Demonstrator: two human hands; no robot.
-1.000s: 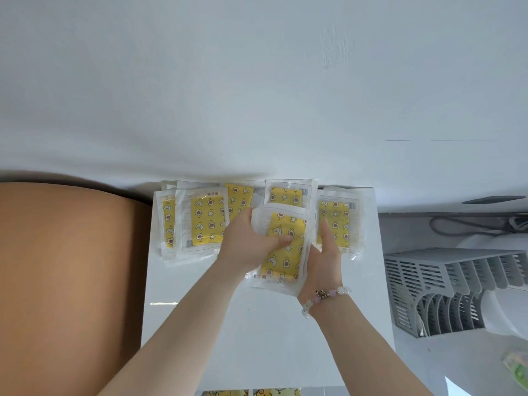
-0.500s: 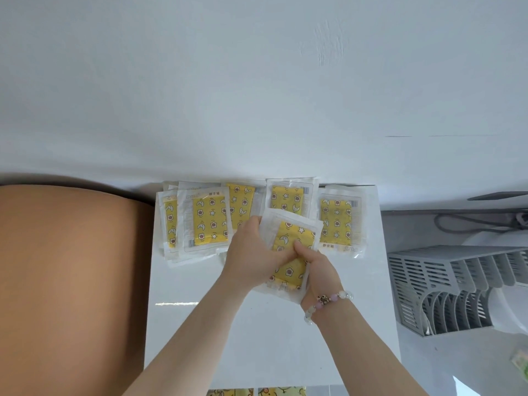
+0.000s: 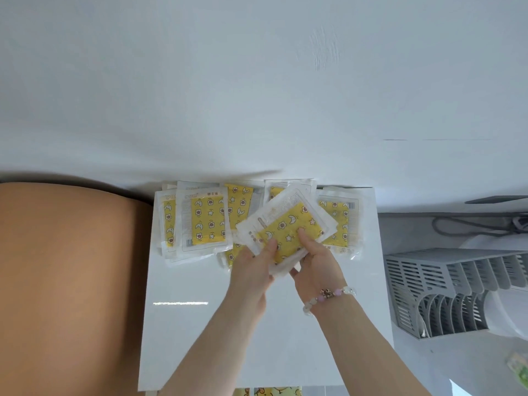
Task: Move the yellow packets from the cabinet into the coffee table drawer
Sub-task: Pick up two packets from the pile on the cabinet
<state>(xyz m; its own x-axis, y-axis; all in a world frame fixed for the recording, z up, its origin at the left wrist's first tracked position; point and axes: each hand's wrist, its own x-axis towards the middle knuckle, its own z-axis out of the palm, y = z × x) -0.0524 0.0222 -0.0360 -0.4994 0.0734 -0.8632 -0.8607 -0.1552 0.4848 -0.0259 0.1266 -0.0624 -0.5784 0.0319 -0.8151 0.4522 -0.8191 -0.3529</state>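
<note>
Row (image 3: 205, 221) of packets on cabinet (image 3: 214, 324), against wall (image 3: 257, 81), partly hidden behind held stack (image 3: 288, 224); print unreadable. Stack: clear wrappers, yellow moon-and-star inserts, tilted over cabinet. Left hand (image 3: 251, 267), right hand (image 3: 317, 261) grip near edge, thumbs on top.

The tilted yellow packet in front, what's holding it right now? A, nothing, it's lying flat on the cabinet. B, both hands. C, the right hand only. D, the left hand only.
B: the left hand and the right hand each pinch the yellow packet by its near edge, with a thumb on top.
</note>
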